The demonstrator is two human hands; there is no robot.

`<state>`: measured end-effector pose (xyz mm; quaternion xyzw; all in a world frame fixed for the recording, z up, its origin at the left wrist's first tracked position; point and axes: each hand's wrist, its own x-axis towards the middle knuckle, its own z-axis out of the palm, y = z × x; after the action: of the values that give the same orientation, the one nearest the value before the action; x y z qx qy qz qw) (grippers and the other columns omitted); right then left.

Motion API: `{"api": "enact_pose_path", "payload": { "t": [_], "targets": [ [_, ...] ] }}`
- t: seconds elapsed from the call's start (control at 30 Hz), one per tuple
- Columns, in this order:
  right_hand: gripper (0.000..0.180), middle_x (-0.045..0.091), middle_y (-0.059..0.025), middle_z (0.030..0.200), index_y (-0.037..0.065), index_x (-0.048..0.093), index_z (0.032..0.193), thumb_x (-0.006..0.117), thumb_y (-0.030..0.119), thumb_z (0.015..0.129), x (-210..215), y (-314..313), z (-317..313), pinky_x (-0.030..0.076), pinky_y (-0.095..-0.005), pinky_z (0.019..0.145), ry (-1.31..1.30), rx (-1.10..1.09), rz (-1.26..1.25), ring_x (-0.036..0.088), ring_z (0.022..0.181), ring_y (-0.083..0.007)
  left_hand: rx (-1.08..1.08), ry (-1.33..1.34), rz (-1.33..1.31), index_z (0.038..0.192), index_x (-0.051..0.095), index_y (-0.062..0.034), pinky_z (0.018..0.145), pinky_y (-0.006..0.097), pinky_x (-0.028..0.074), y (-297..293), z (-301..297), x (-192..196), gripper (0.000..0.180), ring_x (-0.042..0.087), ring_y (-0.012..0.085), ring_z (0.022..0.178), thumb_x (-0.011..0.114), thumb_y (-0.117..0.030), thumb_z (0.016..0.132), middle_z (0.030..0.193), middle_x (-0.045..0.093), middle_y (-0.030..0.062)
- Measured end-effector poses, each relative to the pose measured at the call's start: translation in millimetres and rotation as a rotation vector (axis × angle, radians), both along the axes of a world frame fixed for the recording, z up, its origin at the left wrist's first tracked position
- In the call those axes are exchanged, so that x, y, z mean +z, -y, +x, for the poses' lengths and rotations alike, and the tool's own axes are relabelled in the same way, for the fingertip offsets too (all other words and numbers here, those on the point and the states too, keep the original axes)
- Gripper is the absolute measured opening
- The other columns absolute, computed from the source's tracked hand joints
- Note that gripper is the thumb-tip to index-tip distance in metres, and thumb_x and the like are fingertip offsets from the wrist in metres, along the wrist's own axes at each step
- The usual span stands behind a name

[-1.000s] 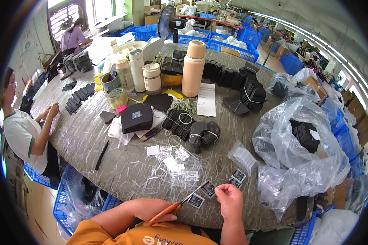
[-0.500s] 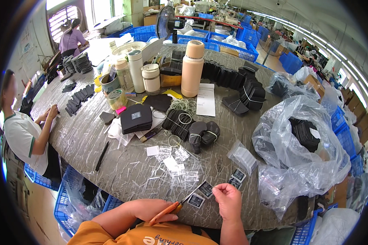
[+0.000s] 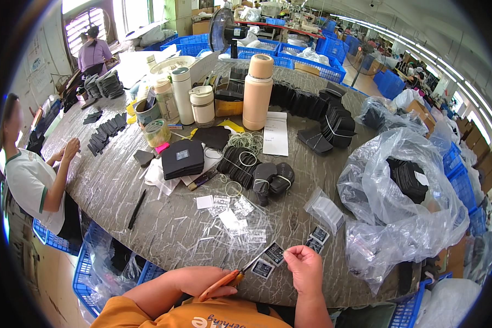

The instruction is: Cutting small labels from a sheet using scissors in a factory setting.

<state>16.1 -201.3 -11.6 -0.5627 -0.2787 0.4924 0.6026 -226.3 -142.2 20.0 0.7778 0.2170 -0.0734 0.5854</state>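
Scissors (image 3: 232,279) with orange handles sit gripped in the left hand (image 3: 202,281), blades angled up toward the small black labels (image 3: 273,254) lying at the near edge of the table (image 3: 120,186). The right hand (image 3: 305,265) is pinched shut, thumb and fingers together just beside those labels; whatever it pinches is too small to make out.

Look at this surface: a grey, streaked, rounded table, and it is crowded. Loose white tags (image 3: 232,218) are scattered just beyond the labels. Past them, black fabric pieces bundled with rubber bands (image 3: 257,169), a white sheet of paper (image 3: 275,134), and a tall beige flask (image 3: 258,90) standing upright beside white cups (image 3: 194,98). To the right, a big clear plastic bag (image 3: 404,202) slumps open with black pieces inside.

At the left edge another person in a white shirt (image 3: 30,183) leans on the table near rows of dark pieces. Beyond, the room is a wide workshop: blue crates (image 3: 306,60), a black fan (image 3: 224,33), a bright window, and a second person in purple (image 3: 93,52) at the back.
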Motion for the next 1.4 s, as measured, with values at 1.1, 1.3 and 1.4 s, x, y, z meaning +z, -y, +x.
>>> {"api": "enact_pose_path", "payload": {
  "t": [1.1, 1.3, 1.4],
  "targets": [
    [0.011, 0.059, -0.0104, 0.07, 0.004, 0.065, 0.078, 0.071, 0.007, 0.068, -4.1, 16.7, 35.0, 0.045, -0.0324, 0.057, 1.184, -0.258, -0.113, 0.059, 0.062, -0.0239, 0.301, -0.033, -0.236, 0.099, 0.052, -0.0025, 0.052, 0.026, 0.045, -2.8, -1.7, 4.6, 0.028, 0.058, 0.0123, 0.059, 0.052, -0.028, 0.09, 0.068, 0.059, 0.0032],
    [0.017, 0.057, -0.008, 0.08, 0.008, 0.062, 0.081, 0.071, 0.018, 0.072, -9.4, 23.6, -9.7, 0.047, -0.0381, 0.06, 1.165, 0.204, -0.066, 0.059, 0.069, -0.0295, 0.338, -0.087, -0.229, 0.1, 0.051, -0.0024, 0.051, 0.026, 0.045, -3.0, 3.2, 5.2, 0.028, 0.057, 0.0123, 0.058, 0.054, -0.028, 0.089, 0.068, 0.058, 0.0032],
    [0.018, 0.057, -0.0081, 0.083, 0.008, 0.06, 0.08, 0.072, 0.02, 0.071, -13.4, 20.9, -18.5, 0.048, -0.0381, 0.061, 1.205, 0.253, -0.103, 0.06, 0.07, -0.03, 0.373, -0.014, -0.18, 0.092, 0.052, -0.0012, 0.051, 0.03, 0.046, 0.1, 2.7, 6.3, 0.028, 0.058, 0.016, 0.056, 0.055, -0.029, 0.089, 0.067, 0.06, 0.0067]
  ]
}}
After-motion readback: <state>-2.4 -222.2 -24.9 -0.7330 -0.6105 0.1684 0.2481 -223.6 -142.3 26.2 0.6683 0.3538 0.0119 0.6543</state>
